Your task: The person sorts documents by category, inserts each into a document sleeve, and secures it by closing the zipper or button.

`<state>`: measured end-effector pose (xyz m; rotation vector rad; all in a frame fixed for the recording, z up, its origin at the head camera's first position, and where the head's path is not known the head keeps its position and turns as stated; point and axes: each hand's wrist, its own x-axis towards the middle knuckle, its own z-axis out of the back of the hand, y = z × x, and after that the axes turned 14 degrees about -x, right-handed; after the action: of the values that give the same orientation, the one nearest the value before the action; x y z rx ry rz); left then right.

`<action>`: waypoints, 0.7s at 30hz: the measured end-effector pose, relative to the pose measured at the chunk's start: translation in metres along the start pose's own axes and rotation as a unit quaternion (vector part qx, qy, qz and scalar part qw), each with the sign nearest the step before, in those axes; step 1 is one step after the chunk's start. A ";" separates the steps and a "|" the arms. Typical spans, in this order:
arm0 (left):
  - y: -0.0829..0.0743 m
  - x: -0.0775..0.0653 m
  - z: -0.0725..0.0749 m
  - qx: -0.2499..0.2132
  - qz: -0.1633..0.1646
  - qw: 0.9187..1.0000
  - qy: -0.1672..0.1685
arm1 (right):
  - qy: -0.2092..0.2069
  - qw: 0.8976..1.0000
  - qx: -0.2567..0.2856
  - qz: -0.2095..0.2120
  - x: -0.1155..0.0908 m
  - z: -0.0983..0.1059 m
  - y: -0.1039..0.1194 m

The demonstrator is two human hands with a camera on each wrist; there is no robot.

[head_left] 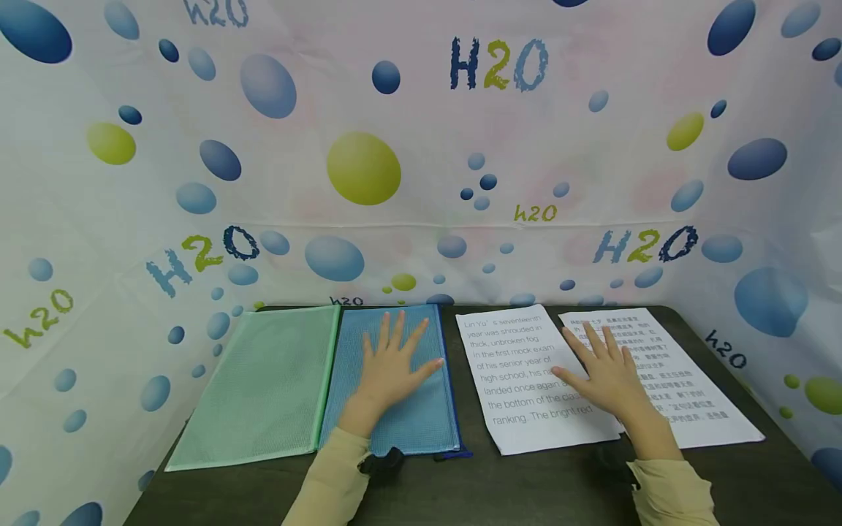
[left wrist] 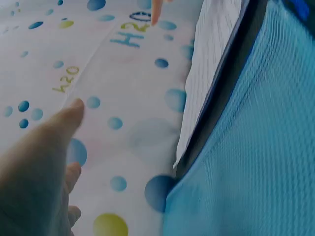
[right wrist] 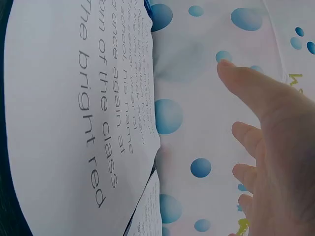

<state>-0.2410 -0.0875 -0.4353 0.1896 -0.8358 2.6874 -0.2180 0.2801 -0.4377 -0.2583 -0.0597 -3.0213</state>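
Note:
My left hand (head_left: pixel 389 371) is spread with straight fingers over a blue mesh zip pouch (head_left: pixel 424 420), overlapping it in the head view. In the left wrist view its thumb and fingertips show at the left, apart from the blue mesh. My right hand (head_left: pixel 608 376), fingers also spread, hovers above two printed sheets. Below its thumb lies the sheet with large English text (head_left: pixel 520 365); the sheet with Chinese text (head_left: pixel 697 387) lies to its right. In the right wrist view, the thumb and fingers stand away from the paper. Neither hand holds anything.
A pale green mesh pouch (head_left: pixel 256 394) lies left of the blue one, their edges meeting. Everything rests on a dark table (head_left: pixel 539 489). A white sheet curtain (head_left: pixel 421 109) with blue and green dots and H2O lettering hangs behind and at both sides.

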 end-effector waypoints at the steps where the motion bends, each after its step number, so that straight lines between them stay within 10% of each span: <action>1: -0.004 0.000 -0.003 -0.025 -0.004 1.000 0.008 | 0.001 1.000 0.001 -0.001 0.000 0.000 -0.001; 5: -0.017 0.002 -0.015 -0.165 -0.024 0.985 0.037 | 0.004 1.000 0.009 -0.007 0.000 -0.003 -0.006; 9: -0.025 0.003 -0.029 -0.326 -0.037 0.942 0.076 | 0.011 0.999 0.031 -0.012 0.001 -0.006 -0.009; 12: -0.030 0.003 -0.038 -0.448 -0.010 0.885 0.121 | 0.017 0.998 0.067 -0.008 0.002 -0.008 -0.011; 18: -0.034 -0.002 -0.051 -0.636 0.110 0.746 0.164 | 0.086 0.983 0.158 -0.029 0.005 -0.011 -0.014; 21: -0.034 -0.003 -0.055 -0.684 0.142 0.696 0.165 | 0.135 0.971 0.191 -0.059 0.005 -0.013 -0.016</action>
<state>-0.2283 -0.0304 -0.4626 -0.7806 -2.4947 1.4686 -0.2270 0.2950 -0.4502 0.1980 -0.6429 -3.0413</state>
